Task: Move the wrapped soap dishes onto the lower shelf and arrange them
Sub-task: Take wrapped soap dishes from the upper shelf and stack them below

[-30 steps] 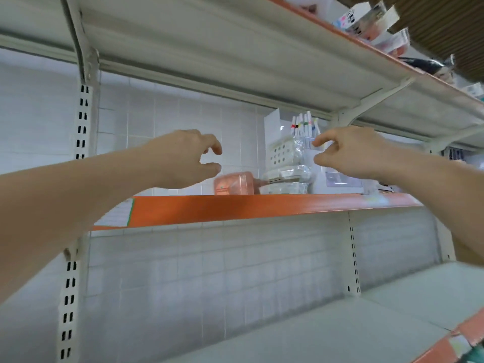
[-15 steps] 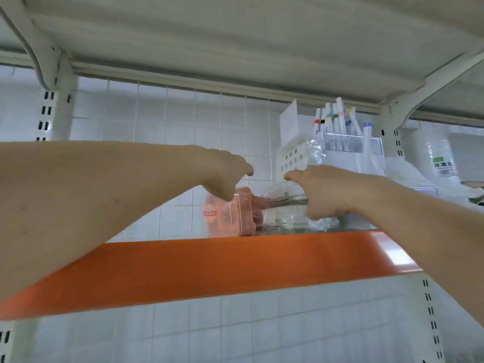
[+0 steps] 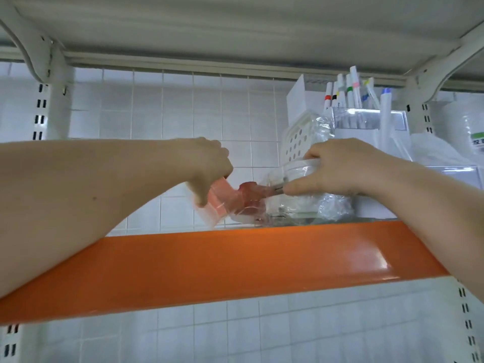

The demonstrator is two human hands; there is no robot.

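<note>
**Two hands gripping wrapped soap dishes on an upper shelf**

Above the glossy orange shelf edge (image 3: 235, 260), the left hand (image 3: 209, 166) grips a plastic-wrapped pink soap dish (image 3: 220, 203), tilted. The right hand (image 3: 330, 169) clasps a wrapped clear soap dish (image 3: 296, 170) atop a stack. Behind stands a white perforated basket (image 3: 296, 142).

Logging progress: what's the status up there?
Left hand grips pink wrapped soap dish. Right hand grips clear wrapped soap dish. Both above orange-edged shelf. White perforated basket close behind.

White tiled wall (image 3: 146, 111) behind a store shelving unit: white slotted uprights (image 3: 40, 113), orange-edged shelf (image 3: 235, 260), pale shelf underside (image 3: 235, 30) overhead on curved white brackets (image 3: 31, 48).
</note>
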